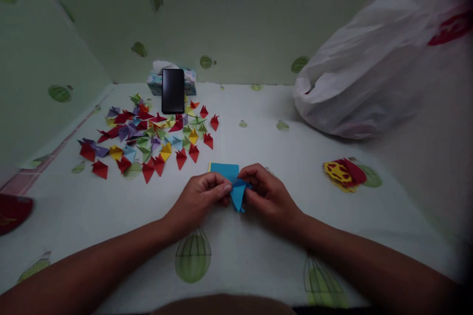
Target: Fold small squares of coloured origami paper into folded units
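My left hand and my right hand meet near the middle of the table, both pinched on a small folded blue paper piece whose point hangs down between them. Just behind the hands lies a stack of square paper sheets with a blue sheet on top and a yellow edge showing at its left. Both forearms reach in from the bottom of the view.
A pile of several folded paper pieces in red, yellow, green, purple and blue spreads at the back left. A black phone leans on a tissue box. A white plastic bag sits at right, red-and-yellow paper nearby.
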A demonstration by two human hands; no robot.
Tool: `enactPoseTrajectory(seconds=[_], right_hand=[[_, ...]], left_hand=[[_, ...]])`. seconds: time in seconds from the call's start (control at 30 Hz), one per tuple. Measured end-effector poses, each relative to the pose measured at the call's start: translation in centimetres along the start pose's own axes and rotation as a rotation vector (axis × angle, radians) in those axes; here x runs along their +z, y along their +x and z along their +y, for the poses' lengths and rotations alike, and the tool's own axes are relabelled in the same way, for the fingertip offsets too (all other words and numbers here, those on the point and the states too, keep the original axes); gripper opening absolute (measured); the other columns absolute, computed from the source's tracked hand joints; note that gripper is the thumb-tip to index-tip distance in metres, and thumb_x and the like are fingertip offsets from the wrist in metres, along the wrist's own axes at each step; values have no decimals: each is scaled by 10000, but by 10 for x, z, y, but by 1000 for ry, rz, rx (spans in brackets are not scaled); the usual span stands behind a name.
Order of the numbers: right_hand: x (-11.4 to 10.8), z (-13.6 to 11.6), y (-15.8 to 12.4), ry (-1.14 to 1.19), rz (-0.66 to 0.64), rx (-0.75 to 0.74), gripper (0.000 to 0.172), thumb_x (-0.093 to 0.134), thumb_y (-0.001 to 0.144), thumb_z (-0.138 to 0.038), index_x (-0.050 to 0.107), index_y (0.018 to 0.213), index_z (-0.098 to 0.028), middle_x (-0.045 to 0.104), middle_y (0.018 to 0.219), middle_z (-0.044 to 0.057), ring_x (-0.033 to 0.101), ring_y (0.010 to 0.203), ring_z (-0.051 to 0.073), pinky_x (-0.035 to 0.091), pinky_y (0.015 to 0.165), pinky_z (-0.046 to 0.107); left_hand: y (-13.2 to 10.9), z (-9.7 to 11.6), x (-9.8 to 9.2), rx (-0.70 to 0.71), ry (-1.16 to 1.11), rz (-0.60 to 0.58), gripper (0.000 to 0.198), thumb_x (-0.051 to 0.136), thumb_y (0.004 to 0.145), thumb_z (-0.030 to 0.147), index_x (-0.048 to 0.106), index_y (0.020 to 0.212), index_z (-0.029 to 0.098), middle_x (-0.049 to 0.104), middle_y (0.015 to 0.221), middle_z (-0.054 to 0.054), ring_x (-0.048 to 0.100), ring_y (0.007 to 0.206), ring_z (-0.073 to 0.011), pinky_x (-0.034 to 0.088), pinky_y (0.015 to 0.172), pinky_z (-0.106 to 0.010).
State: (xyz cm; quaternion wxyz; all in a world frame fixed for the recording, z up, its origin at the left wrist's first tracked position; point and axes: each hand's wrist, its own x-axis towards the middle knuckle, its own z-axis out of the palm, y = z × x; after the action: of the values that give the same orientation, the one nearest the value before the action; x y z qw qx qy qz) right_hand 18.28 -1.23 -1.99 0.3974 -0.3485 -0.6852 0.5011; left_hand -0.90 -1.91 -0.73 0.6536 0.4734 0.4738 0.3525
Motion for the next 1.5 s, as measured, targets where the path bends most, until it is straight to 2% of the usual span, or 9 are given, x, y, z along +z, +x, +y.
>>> enactPoseTrajectory(seconds=[0.17,0.37,0.53,0.77,0.93,1.17,1.3,1.37,1.5], right_hand=[[2,-2,2,194,6,91,161,529,874,-123,503,1010,-204,587,804,-10,546,673,105,409,593,247],[2,-1,2,250,30,89,198,536,895,-143,497,1073,-221,529,740,-39,451,597,95,343,530,236],[3,2,0,220,23,32,165,531,903,-126,528,1028,-235,546,804,-26,472,641,97,365,560,240],[4,4,-1,154,13,20,200,543,919,-159,509,1100,-237,554,781,-25,511,663,115,382,582,257],[5,0,-1,208,-3,69,201,532,922,-178,479,1108,-231,539,741,-33,501,601,108,396,548,252],[1,-4,0,274,88,48,177,541,954,-301,488,1109,-235,581,835,2,577,687,129,484,636,284],[2,-2,0,331,90,13,324,612,919,-397,474,1167,-240,590,929,22,597,733,130,502,695,300],[4,-1,0,322,85,17,415,729,830,-340,476,1145,-245,576,951,19,587,765,130,499,689,282],[8,-1,1,282,94,41,304,674,838,-203,478,1067,-236,561,888,7,563,724,119,481,624,255]], left_hand=[[-1,0,-1,52,-11,-3,207,640,859,348,686,809,153,649,685,-1,573,673,-122,431,692,-248],[0,-4,0,43,-115,-1,175,718,795,308,705,888,160,681,744,-4,597,712,-123,445,717,-246],[-1,-3,2,39,-137,25,155,735,775,282,691,847,151,668,691,5,584,675,-111,439,691,-236],[-1,-2,4,20,-145,26,147,748,748,259,666,798,148,648,656,17,572,641,-106,437,664,-236],[0,-2,3,19,-111,32,157,745,751,273,657,772,145,654,662,5,578,648,-117,442,671,-251],[-2,0,4,53,-100,84,176,751,746,271,646,809,144,677,713,-9,622,699,-135,484,713,-275],[-2,2,6,101,-121,164,170,759,728,254,639,784,147,681,758,-10,627,726,-134,504,736,-280],[-2,2,6,135,-112,190,168,757,724,249,631,773,150,673,784,-11,624,740,-134,507,733,-275],[-2,-2,6,165,-108,167,183,753,732,225,585,753,156,644,827,-5,615,758,-120,506,739,-258]])
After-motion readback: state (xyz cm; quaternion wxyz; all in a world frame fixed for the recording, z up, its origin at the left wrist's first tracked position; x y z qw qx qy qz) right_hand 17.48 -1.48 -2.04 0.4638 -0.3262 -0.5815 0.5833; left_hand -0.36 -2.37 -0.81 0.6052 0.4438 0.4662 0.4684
